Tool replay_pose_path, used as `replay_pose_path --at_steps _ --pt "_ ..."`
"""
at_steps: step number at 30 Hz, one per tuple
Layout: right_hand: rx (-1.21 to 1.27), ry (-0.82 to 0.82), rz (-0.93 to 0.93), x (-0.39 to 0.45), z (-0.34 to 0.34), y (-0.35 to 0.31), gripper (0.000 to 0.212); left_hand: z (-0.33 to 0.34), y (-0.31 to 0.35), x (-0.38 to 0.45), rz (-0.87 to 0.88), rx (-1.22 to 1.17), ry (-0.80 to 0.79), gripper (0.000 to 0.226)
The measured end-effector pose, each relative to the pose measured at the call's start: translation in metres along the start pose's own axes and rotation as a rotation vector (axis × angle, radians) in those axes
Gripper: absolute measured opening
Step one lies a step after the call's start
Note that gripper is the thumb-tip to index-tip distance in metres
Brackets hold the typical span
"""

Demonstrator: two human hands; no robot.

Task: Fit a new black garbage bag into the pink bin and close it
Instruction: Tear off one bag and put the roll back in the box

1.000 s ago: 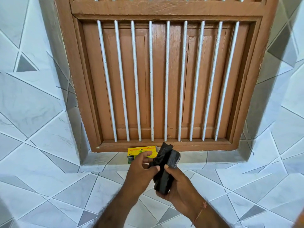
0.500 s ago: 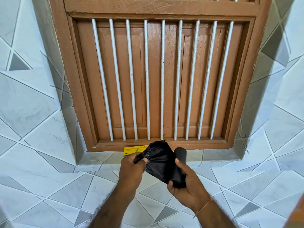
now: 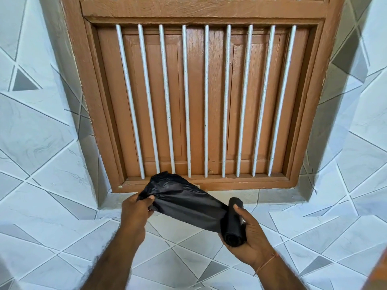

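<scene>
Both hands are in front of a brown wooden window shutter (image 3: 201,97) with white vertical bars (image 3: 186,101), set in a wall of white and grey tiles (image 3: 41,132). The right hand (image 3: 249,237) holds a roll of black garbage bags (image 3: 233,225) — the fingers are curled under the roll and the thumb presses on its upper side, so the grip is closed around it. The roll stands almost upright in the palm. From it, one black garbage bag (image 3: 184,201) is pulled out to the left and upward, stretched between the two hands. The left hand (image 3: 136,212) pinches the crumpled free end of this bag, thumb against the bent fingers, fully closed on the plastic. The loose end rises in front of the lower edge of the shutter frame. The tiled ledge (image 3: 272,197) lies below the frame, behind the roll.
</scene>
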State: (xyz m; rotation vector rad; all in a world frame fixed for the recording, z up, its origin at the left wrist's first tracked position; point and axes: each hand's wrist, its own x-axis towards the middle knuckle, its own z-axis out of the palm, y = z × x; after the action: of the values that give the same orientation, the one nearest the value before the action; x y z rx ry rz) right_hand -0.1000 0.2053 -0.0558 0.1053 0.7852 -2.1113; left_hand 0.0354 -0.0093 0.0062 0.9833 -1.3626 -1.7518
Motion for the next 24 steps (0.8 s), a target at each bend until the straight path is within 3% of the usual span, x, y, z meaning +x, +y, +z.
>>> replay_pose_path --at_steps 9,13,16,18,20,21,24 --pt "-0.193 0.071 -0.024 -0.004 -0.004 -0.019 0.054 -0.056 -0.009 0.025 -0.037 -0.115 0.247 0.032" --pt "-0.399 -0.006 -0.025 -0.009 -0.001 -0.025 0.054 -0.074 -0.024 0.028 0.009 0.112 0.404 0.019" --pt "-0.561 -0.072 -0.047 -0.016 0.007 -0.03 0.063 -0.069 -0.026 0.017 0.162 0.389 0.599 0.046" --pt "-0.641 -0.157 -0.05 -0.019 0.015 -0.033 0.07 -0.057 -0.021 0.003 0.469 0.423 0.629 0.043" --pt "-0.738 -0.256 -0.052 -0.024 0.025 -0.034 0.065 -0.032 -0.019 -0.013 0.728 0.461 0.402 0.027" --pt "-0.779 -0.307 -0.047 -0.025 0.031 -0.034 0.065 -0.016 -0.018 -0.022 0.752 0.443 0.212 0.023" --pt "-0.818 -0.423 0.003 -0.028 0.044 -0.029 0.062 0.026 -0.018 -0.042 0.43 0.309 -0.457 0.019"
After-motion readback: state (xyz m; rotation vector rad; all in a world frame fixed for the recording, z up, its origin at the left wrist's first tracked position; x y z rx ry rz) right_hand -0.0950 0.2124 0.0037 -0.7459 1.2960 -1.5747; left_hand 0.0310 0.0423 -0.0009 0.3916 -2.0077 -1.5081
